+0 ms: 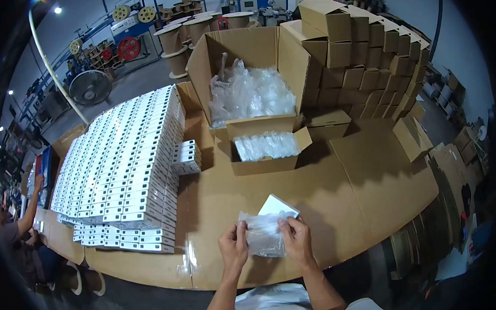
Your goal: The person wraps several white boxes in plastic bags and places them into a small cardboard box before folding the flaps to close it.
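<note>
Here, left hand [233, 245], right hand [298, 240] (thumbs uppermost), pinching bag [266, 239], forearms [320, 286] converging

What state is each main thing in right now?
Left hand, pinching plastic bag
Right hand, pinching the bag's other side
Plastic bag, held up; whether sealed, unclear
White box, lower part covered by bag
Large carton, open, holding loose clear plastic
Small carton, open, filled with plastic-wrapped packs
Small white boxes, stacked in rows
Brown boxes, stacked
Fan, whether spinning, unclear
</note>
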